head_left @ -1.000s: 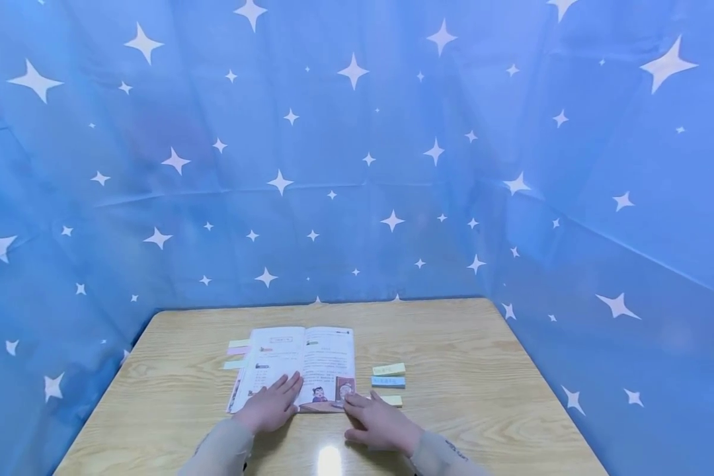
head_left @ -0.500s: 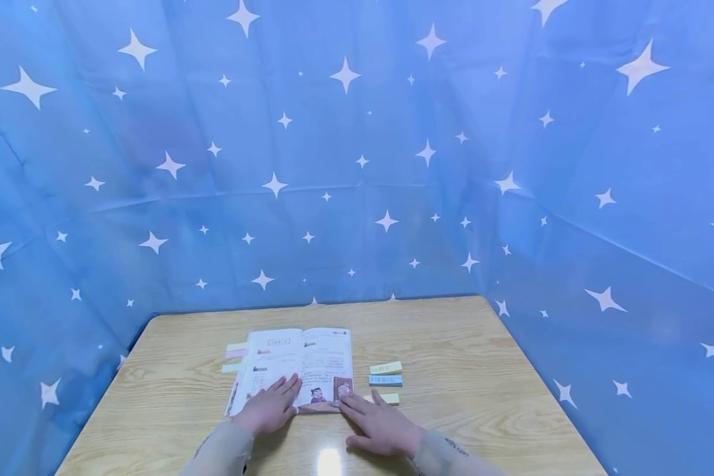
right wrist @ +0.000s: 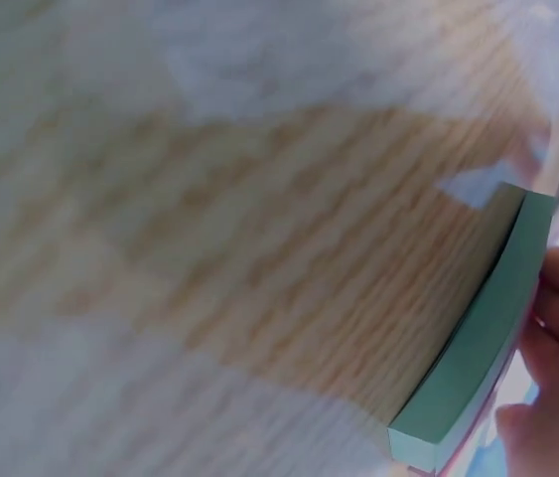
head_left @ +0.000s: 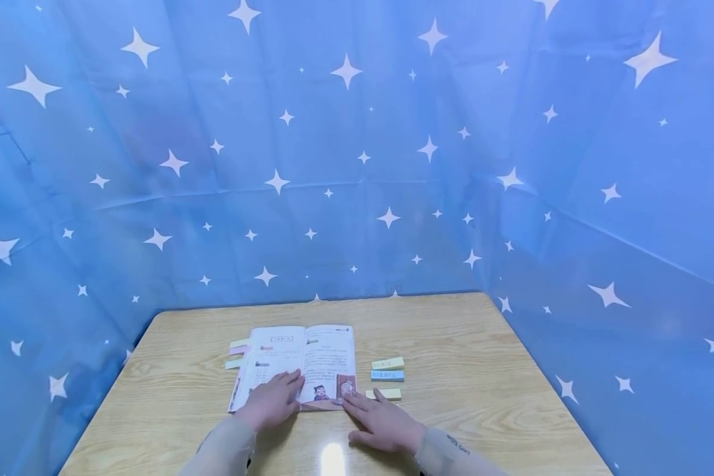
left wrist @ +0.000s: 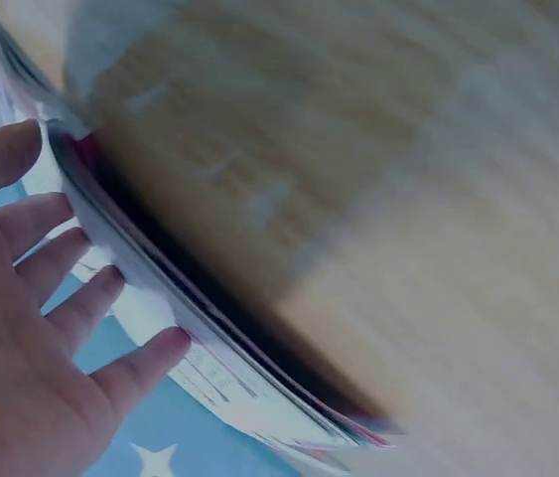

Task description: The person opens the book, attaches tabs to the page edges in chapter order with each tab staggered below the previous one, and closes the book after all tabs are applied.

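Note:
An open book [head_left: 328,360] with printed text and a cartoon figure lies on the wooden table. My left hand [head_left: 275,399] rests on the lower part of its left page, reaching to the fold, with fingers extended. In the left wrist view, the fingers of that hand [left wrist: 36,328] spread over the edge of the book [left wrist: 249,397]. My right hand [head_left: 388,426] lies at the book's lower right corner, fingertips on the page and fingers extended. Beside it is a pale yellow sticky-note pad [head_left: 391,394], partly covered by the hand. A green-edged pad [right wrist: 488,328] appears by my right fingers in the right wrist view.
Right of the book are a yellow sticky-note pad [head_left: 389,363] and a blue one [head_left: 387,376], both with writing. Coloured page tabs [head_left: 235,364] stick out on the book's left side. A blue star-patterned curtain [head_left: 333,152] surrounds the wooden table [head_left: 452,344].
The head view shifts slightly. Both hands stay on the book, with the right hand's fingers moving only a little; the book and pads keep their places.

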`<state>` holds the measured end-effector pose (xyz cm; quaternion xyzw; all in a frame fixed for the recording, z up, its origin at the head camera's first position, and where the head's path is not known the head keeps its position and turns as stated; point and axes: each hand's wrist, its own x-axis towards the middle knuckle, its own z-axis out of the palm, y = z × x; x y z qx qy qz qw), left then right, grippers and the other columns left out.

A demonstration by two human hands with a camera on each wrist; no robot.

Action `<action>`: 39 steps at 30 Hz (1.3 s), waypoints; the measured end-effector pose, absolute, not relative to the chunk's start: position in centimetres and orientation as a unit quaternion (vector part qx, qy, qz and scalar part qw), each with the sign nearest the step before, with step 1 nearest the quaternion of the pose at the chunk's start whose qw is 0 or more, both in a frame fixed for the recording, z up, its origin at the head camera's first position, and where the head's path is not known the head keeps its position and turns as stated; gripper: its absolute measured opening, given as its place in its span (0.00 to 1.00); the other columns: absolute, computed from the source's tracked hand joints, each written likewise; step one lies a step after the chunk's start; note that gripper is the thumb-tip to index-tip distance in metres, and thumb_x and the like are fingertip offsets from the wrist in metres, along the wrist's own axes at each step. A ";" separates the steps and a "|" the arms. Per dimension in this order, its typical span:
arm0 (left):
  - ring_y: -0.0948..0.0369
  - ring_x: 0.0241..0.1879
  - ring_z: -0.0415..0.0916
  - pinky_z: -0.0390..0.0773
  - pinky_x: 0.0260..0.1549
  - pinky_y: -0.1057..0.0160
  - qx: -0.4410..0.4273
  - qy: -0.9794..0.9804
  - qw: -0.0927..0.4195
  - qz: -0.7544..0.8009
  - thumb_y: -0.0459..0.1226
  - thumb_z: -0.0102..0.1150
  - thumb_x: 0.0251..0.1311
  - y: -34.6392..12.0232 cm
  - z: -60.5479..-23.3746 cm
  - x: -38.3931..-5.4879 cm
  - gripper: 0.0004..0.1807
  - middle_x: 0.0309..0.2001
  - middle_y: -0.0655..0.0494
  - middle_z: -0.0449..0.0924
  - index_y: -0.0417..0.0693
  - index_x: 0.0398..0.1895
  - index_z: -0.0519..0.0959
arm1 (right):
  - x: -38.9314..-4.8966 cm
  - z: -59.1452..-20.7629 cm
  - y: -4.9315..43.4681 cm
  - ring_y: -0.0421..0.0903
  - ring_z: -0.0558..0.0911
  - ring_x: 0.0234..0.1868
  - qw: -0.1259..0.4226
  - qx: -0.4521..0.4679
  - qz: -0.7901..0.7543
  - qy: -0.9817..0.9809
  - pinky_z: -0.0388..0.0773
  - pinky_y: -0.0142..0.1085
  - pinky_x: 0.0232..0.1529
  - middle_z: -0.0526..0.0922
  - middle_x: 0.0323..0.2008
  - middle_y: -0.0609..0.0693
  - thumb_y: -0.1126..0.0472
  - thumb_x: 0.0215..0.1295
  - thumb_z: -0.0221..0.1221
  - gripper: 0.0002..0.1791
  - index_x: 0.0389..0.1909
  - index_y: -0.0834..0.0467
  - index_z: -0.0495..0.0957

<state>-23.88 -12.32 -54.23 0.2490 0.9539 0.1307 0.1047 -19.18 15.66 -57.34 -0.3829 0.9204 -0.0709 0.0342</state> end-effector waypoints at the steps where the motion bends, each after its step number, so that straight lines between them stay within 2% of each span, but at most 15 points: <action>1: 0.43 0.67 0.61 0.63 0.59 0.34 0.246 0.955 0.100 0.131 0.45 0.58 0.63 -12.2 -54.0 -24.0 0.29 0.68 0.45 0.65 0.42 0.65 0.71 | -19.2 -57.3 15.7 0.47 0.60 0.71 0.036 -0.382 -0.072 0.921 0.57 0.59 0.66 0.59 0.73 0.52 0.36 0.72 0.42 0.38 0.71 0.58 0.61; 6: 0.45 0.64 0.65 0.68 0.55 0.34 0.240 0.961 0.074 0.118 0.45 0.58 0.63 -11.1 -53.5 -24.7 0.24 0.64 0.45 0.71 0.44 0.60 0.76 | -19.3 -57.1 15.7 0.46 0.60 0.71 0.045 -0.382 -0.074 0.920 0.57 0.59 0.66 0.59 0.73 0.51 0.36 0.71 0.42 0.38 0.71 0.57 0.62; 12: 0.47 0.63 0.67 0.69 0.56 0.38 0.250 0.960 0.049 0.120 0.44 0.56 0.64 -10.0 -53.1 -25.6 0.22 0.62 0.46 0.72 0.46 0.59 0.77 | -19.5 -57.0 15.4 0.47 0.62 0.70 0.034 -0.381 -0.065 0.922 0.60 0.59 0.66 0.60 0.72 0.51 0.36 0.71 0.43 0.37 0.71 0.57 0.63; 21: 0.52 0.60 0.71 0.71 0.59 0.50 0.309 0.944 0.012 0.116 0.43 0.55 0.66 -8.4 -53.2 -27.8 0.20 0.59 0.51 0.76 0.49 0.60 0.78 | -19.1 -56.7 15.6 0.48 0.63 0.70 0.016 -0.384 -0.055 0.922 0.60 0.58 0.65 0.61 0.72 0.52 0.36 0.71 0.44 0.37 0.70 0.57 0.64; 29: 0.55 0.61 0.71 0.70 0.61 0.54 0.359 0.926 0.019 0.115 0.44 0.56 0.67 -6.3 -53.9 -29.0 0.20 0.59 0.56 0.76 0.54 0.61 0.77 | -18.6 -56.7 16.5 0.46 0.64 0.69 0.010 -0.388 -0.052 0.920 0.63 0.56 0.64 0.64 0.70 0.51 0.37 0.72 0.43 0.36 0.69 0.58 0.66; 34: 0.56 0.63 0.69 0.69 0.62 0.53 0.386 0.917 0.005 0.101 0.45 0.55 0.67 -4.5 -54.3 -29.3 0.22 0.62 0.56 0.74 0.57 0.63 0.75 | -18.6 -56.8 16.8 0.46 0.64 0.69 0.005 -0.391 -0.053 0.919 0.64 0.56 0.64 0.65 0.70 0.51 0.37 0.73 0.42 0.36 0.70 0.58 0.65; 39: 0.53 0.67 0.63 0.65 0.62 0.43 0.402 0.912 -0.003 0.077 0.47 0.51 0.69 -3.0 -55.2 -29.2 0.23 0.67 0.54 0.68 0.61 0.66 0.72 | -18.6 -56.9 16.8 0.46 0.65 0.69 -0.008 -0.401 -0.050 0.915 0.65 0.56 0.64 0.66 0.69 0.52 0.39 0.73 0.44 0.35 0.69 0.59 0.65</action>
